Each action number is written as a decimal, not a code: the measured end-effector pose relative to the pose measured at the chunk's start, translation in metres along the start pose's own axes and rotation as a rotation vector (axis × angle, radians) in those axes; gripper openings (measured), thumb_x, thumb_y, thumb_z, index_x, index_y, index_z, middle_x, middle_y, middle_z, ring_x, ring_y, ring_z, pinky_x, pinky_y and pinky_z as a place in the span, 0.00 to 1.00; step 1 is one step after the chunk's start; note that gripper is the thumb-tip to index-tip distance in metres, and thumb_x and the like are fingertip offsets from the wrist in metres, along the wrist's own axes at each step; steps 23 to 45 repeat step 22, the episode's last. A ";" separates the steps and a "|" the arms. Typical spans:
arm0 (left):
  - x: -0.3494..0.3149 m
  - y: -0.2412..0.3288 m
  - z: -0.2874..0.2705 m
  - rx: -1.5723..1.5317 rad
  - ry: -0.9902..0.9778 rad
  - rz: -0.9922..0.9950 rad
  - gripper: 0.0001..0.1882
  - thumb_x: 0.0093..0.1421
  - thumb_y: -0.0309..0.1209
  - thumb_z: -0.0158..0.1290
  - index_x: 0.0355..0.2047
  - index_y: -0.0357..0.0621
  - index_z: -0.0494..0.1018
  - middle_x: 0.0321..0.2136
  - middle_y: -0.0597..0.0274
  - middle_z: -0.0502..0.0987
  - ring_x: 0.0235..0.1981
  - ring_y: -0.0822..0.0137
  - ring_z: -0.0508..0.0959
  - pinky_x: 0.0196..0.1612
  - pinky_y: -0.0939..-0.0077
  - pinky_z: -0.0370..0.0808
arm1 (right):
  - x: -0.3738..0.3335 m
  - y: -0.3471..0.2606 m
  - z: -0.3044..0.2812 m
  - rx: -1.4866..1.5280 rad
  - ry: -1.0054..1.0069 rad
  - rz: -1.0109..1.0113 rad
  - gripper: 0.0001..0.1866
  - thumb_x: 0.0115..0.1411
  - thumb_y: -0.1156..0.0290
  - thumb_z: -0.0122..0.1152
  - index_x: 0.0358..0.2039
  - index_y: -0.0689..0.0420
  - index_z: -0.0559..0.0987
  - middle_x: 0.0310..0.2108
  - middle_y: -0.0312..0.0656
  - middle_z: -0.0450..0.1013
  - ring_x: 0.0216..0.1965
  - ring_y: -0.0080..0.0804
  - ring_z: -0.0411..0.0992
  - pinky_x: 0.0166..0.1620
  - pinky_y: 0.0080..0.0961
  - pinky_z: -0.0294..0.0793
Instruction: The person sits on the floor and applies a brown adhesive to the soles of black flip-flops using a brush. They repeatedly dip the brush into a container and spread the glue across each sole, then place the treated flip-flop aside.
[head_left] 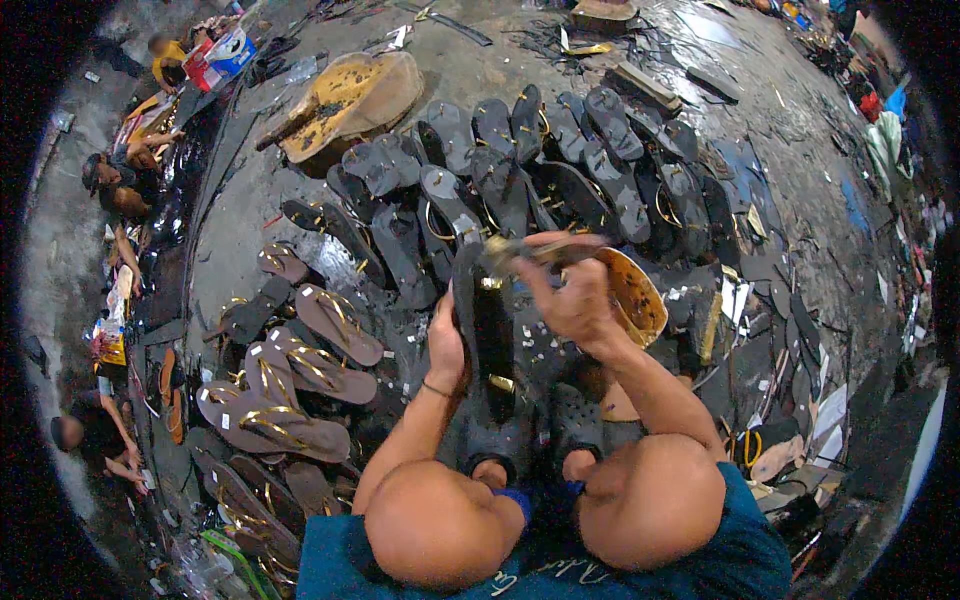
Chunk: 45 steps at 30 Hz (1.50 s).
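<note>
My left hand (447, 345) is closed on the edge of a black sandal sole (493, 335), which it holds tilted up in front of my feet. Small gold strap ends show on the sole's dark face near its top and bottom. Over the sole's upper right side, my right hand (578, 300) grips a brush-like tool (508, 256). Motion smears the tool, and its exact kind is unclear. Just beyond my right wrist stands a yellowish bowl (640, 300) with dark flecks, partly hidden by the hand.
Dark soles (498, 185) with gold strap ends lie in rows ahead. Brown sandals with gold straps (320, 365) overlap at left. A larger stained basin (350, 105) stands farther back. Scraps (800, 320) litter the right floor. Several people, one a seated person (115, 175), are at far left.
</note>
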<state>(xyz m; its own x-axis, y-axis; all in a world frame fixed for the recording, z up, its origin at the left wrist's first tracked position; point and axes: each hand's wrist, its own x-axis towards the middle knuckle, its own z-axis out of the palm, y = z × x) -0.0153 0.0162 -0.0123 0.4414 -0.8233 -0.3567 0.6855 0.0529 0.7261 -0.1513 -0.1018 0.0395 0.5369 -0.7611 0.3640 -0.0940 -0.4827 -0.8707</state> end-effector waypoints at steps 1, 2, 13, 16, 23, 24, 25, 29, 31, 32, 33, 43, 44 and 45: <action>0.004 -0.003 -0.005 -0.047 0.026 -0.017 0.22 0.70 0.42 0.36 0.52 0.41 0.70 0.41 0.64 0.78 0.39 0.70 0.77 0.45 0.74 0.73 | 0.003 0.002 -0.004 0.062 0.030 0.074 0.12 0.56 0.70 0.65 0.39 0.59 0.78 0.32 0.43 0.78 0.36 0.36 0.77 0.42 0.30 0.74; -0.003 -0.007 0.001 -0.101 0.065 -0.050 0.22 0.70 0.42 0.36 0.52 0.41 0.70 0.41 0.64 0.78 0.39 0.69 0.77 0.45 0.74 0.73 | -0.001 0.002 -0.008 0.121 0.050 0.167 0.11 0.56 0.70 0.65 0.39 0.58 0.78 0.33 0.43 0.78 0.36 0.36 0.77 0.42 0.30 0.74; -0.008 -0.022 0.015 0.098 0.209 0.019 0.21 0.70 0.42 0.38 0.52 0.40 0.69 0.47 0.60 0.75 0.45 0.65 0.76 0.50 0.69 0.72 | -0.042 -0.006 0.001 0.122 -0.036 -0.078 0.11 0.53 0.71 0.68 0.36 0.58 0.77 0.38 0.45 0.77 0.40 0.44 0.75 0.43 0.39 0.71; -0.016 -0.038 0.011 0.033 0.254 0.182 0.19 0.69 0.41 0.44 0.46 0.37 0.72 0.40 0.62 0.77 0.38 0.70 0.77 0.45 0.75 0.74 | -0.005 -0.008 0.003 0.156 0.123 0.204 0.09 0.55 0.71 0.66 0.35 0.58 0.77 0.38 0.44 0.77 0.41 0.38 0.75 0.45 0.32 0.70; -0.032 -0.005 0.000 -0.086 0.025 -0.088 0.27 0.69 0.49 0.40 0.52 0.35 0.68 0.44 0.55 0.77 0.42 0.64 0.78 0.49 0.71 0.74 | -0.041 -0.008 0.006 0.817 -0.042 0.716 0.12 0.61 0.66 0.62 0.41 0.58 0.76 0.35 0.33 0.76 0.36 0.20 0.72 0.41 0.21 0.71; -0.032 -0.005 0.000 -0.086 0.025 -0.088 0.27 0.69 0.49 0.40 0.52 0.35 0.68 0.44 0.55 0.77 0.42 0.64 0.78 0.49 0.71 0.74 | -0.041 -0.008 0.006 0.817 -0.042 0.716 0.12 0.61 0.66 0.62 0.41 0.58 0.76 0.35 0.33 0.76 0.36 0.20 0.72 0.41 0.21 0.71; -0.032 -0.005 0.000 -0.086 0.025 -0.088 0.27 0.69 0.49 0.40 0.52 0.35 0.68 0.44 0.55 0.77 0.42 0.64 0.78 0.49 0.71 0.74 | -0.041 -0.008 0.006 0.817 -0.042 0.716 0.12 0.61 0.66 0.62 0.41 0.58 0.76 0.35 0.33 0.76 0.36 0.20 0.72 0.41 0.21 0.71; -0.032 -0.005 0.000 -0.086 0.025 -0.088 0.27 0.69 0.49 0.40 0.52 0.35 0.68 0.44 0.55 0.77 0.42 0.64 0.78 0.49 0.71 0.74 | -0.041 -0.008 0.006 0.817 -0.042 0.716 0.12 0.61 0.66 0.62 0.41 0.58 0.76 0.35 0.33 0.76 0.36 0.20 0.72 0.41 0.21 0.71; -0.032 -0.005 0.000 -0.086 0.025 -0.088 0.27 0.69 0.49 0.40 0.52 0.35 0.68 0.44 0.55 0.77 0.42 0.64 0.78 0.49 0.71 0.74 | -0.041 -0.008 0.006 0.817 -0.042 0.716 0.12 0.61 0.66 0.62 0.41 0.58 0.76 0.35 0.33 0.76 0.36 0.20 0.72 0.41 0.21 0.71; -0.032 -0.005 0.000 -0.086 0.025 -0.088 0.27 0.69 0.49 0.40 0.52 0.35 0.68 0.44 0.55 0.77 0.42 0.64 0.78 0.49 0.71 0.74 | -0.041 -0.008 0.006 0.817 -0.042 0.716 0.12 0.61 0.66 0.62 0.41 0.58 0.76 0.35 0.33 0.76 0.36 0.20 0.72 0.41 0.21 0.71; -0.032 -0.005 0.000 -0.086 0.025 -0.088 0.27 0.69 0.49 0.40 0.52 0.35 0.68 0.44 0.55 0.77 0.42 0.64 0.78 0.49 0.71 0.74 | -0.041 -0.008 0.006 0.817 -0.042 0.716 0.12 0.61 0.66 0.62 0.41 0.58 0.76 0.35 0.33 0.76 0.36 0.20 0.72 0.41 0.21 0.71; -0.032 -0.005 0.000 -0.086 0.025 -0.088 0.27 0.69 0.49 0.40 0.52 0.35 0.68 0.44 0.55 0.77 0.42 0.64 0.78 0.49 0.71 0.74 | -0.041 -0.008 0.006 0.817 -0.042 0.716 0.12 0.61 0.66 0.62 0.41 0.58 0.76 0.35 0.33 0.76 0.36 0.20 0.72 0.41 0.21 0.71; -0.032 -0.005 0.000 -0.086 0.025 -0.088 0.27 0.69 0.49 0.40 0.52 0.35 0.68 0.44 0.55 0.77 0.42 0.64 0.78 0.49 0.71 0.74 | -0.041 -0.008 0.006 0.817 -0.042 0.716 0.12 0.61 0.66 0.62 0.41 0.58 0.76 0.35 0.33 0.76 0.36 0.20 0.72 0.41 0.21 0.71; -0.032 -0.005 0.000 -0.086 0.025 -0.088 0.27 0.69 0.49 0.40 0.52 0.35 0.68 0.44 0.55 0.77 0.42 0.64 0.78 0.49 0.71 0.74 | -0.041 -0.008 0.006 0.817 -0.042 0.716 0.12 0.61 0.66 0.62 0.41 0.58 0.76 0.35 0.33 0.76 0.36 0.20 0.72 0.41 0.21 0.71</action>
